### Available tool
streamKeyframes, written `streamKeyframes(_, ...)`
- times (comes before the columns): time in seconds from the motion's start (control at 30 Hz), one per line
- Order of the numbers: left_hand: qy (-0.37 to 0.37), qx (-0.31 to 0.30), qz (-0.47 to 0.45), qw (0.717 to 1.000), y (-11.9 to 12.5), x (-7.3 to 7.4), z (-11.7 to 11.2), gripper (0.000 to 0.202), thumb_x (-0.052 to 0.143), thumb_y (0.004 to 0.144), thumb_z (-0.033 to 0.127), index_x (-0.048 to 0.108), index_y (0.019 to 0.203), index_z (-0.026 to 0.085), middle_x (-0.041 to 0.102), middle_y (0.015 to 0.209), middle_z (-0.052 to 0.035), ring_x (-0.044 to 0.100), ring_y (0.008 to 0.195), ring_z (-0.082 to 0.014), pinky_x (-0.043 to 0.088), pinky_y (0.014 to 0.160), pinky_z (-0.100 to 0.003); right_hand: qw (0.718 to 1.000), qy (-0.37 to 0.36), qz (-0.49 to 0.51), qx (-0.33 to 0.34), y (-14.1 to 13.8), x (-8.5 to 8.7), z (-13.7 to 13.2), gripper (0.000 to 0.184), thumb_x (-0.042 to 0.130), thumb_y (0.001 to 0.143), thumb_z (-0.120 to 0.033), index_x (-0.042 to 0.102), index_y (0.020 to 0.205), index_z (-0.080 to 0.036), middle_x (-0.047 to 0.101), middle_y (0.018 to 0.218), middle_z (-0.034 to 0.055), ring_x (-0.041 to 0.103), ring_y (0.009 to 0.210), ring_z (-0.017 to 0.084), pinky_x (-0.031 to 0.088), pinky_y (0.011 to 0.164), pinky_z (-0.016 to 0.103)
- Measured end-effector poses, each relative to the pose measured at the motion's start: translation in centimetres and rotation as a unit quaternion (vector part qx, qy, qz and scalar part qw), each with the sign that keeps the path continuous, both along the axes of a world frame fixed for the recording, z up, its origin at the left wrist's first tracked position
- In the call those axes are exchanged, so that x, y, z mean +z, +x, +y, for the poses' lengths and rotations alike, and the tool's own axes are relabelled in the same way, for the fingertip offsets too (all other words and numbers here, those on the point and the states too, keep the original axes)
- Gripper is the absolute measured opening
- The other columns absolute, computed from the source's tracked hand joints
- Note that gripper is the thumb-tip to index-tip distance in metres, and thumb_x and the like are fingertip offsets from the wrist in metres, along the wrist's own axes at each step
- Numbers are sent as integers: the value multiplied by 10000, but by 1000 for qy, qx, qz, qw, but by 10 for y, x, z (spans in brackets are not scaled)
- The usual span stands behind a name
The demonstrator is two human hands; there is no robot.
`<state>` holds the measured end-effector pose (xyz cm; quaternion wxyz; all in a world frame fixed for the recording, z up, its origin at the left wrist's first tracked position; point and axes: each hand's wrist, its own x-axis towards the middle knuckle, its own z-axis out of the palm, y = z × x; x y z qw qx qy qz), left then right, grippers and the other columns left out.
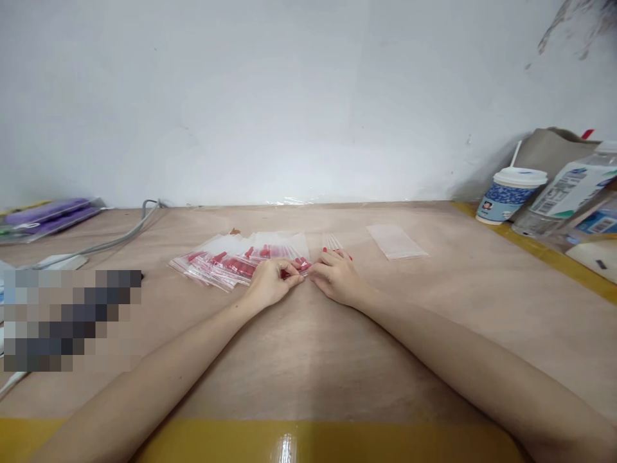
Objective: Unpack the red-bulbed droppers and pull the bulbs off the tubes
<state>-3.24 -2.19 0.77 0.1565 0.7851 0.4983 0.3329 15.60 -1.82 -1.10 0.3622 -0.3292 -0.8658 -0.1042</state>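
Clear plastic zip bags point(207, 260) with red pieces inside lie fanned out and overlapping on the wooden table. My left hand point(270, 283) is closed in a pinch on the near edge of the rightmost zip bag point(296, 247) of the fan. At that bag's corner my right hand point(341, 278) meets it, thumb and fingers drawn together on the edge. The exact fingertip grip is partly hidden. Just beyond my right hand lie thin pale strips with red ends point(332, 244), mostly covered by the fingers. Farther right is a flat stack of clear bags point(398, 242).
A paper cup point(509, 196) and a plastic bottle point(563, 190) stand at the right near yellow tape. Purple packages point(53, 215) and a grey cable point(120, 241) lie on the left, with a pixelated patch in front. A white wall point(308, 103) bounds the table's back.
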Motion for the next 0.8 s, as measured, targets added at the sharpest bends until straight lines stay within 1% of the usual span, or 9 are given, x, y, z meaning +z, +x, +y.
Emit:
streamKeyframes(0.07, -8, 7, 2, 1000, 1, 0, -1, 110, 669, 671, 303, 669, 631, 201, 682, 887, -15, 624, 781, -171, 482, 686, -292, 1000, 13, 10, 1, -1, 0, 0, 120, 518, 808, -184, 634, 835, -206, 598, 811, 29, 498, 776, 151, 285, 714, 296)
streamKeyframes(0.17, -16, 13, 4, 1000, 2, 1, -3, 128, 669, 668, 314, 662, 624, 194, 679, 866, -12, 604, 687, -149, 468, 610, -278, 999, 33, 7, 5, -3, 1, 1, 164, 489, 824, -185, 634, 750, -206, 589, 809, 28, 489, 738, 137, 278, 702, 296)
streamKeyframes(0.23, -18, 13, 1, 1000, 2, 0, -3, 135, 675, 662, 321, 662, 625, 191, 677, 852, -11, 591, 656, -140, 462, 595, -274, 999, 41, -4, 21, -3, 0, 2, 198, 474, 830, -172, 632, 716, -211, 592, 805, 22, 489, 734, 133, 273, 707, 303)
streamKeyframes(0.33, -17, 7, -8, 1000, 1, -2, -1, 145, 681, 654, 330, 664, 630, 188, 673, 851, -12, 574, 627, -128, 459, 587, -269, 998, 52, -9, 31, -3, -1, 3, 192, 478, 838, -183, 643, 747, -222, 600, 811, 20, 487, 745, 136, 270, 705, 308)
streamKeyframes(0.47, -10, -3, -14, 1000, -1, -5, 1, 162, 678, 654, 345, 667, 640, 184, 671, 856, -18, 555, 595, -117, 450, 549, -254, 999, 43, -16, 17, -3, -3, 4, 154, 508, 822, -197, 644, 751, -220, 596, 856, 29, 477, 774, 148, 271, 693, 305)
streamKeyframes(0.6, 1, -13, -3, 1000, 0, -3, -1, 166, 634, 699, 341, 658, 662, 181, 672, 784, -18, 556, 580, -122, 445, 537, -251, 999, 25, -20, -10, -6, -2, 3, 135, 504, 825, -197, 627, 770, -206, 587, 874, 37, 471, 794, 157, 271, 707, 313)
streamKeyframes(0.63, 12, -14, 4, 1000, 0, -2, -2, 162, 612, 719, 329, 655, 667, 181, 671, 773, -20, 566, 599, -129, 457, 563, -260, 999, 23, -24, -16, -7, -1, 2, 139, 498, 831, -197, 621, 768, -199, 587, 875, 41, 471, 796, 160, 271, 704, 313)
streamKeyframes(0.7, 57, -19, 29, 998, 0, 1, -3, 154, 574, 744, 291, 646, 666, 179, 669, 824, -36, 596, 717, -161, 480, 686, -306, 999, 17, -37, -22, -9, 0, 2, 154, 483, 841, -189, 610, 754, -186, 588, 871, 47, 471, 798, 164, 275, 694, 311)
streamKeyframes(0.8, 126, -60, 79, 987, -2, 4, -2, 136, 545, 754, 249, 630, 676, 177, 607, 1088, -76, 545, 1023, -223, 416, 908, -399, 999, 4, -41, -11, -10, 0, 2, 163, 464, 852, -175, 598, 758, -172, 589, 869, 51, 479, 789, 162, 294, 686, 302)
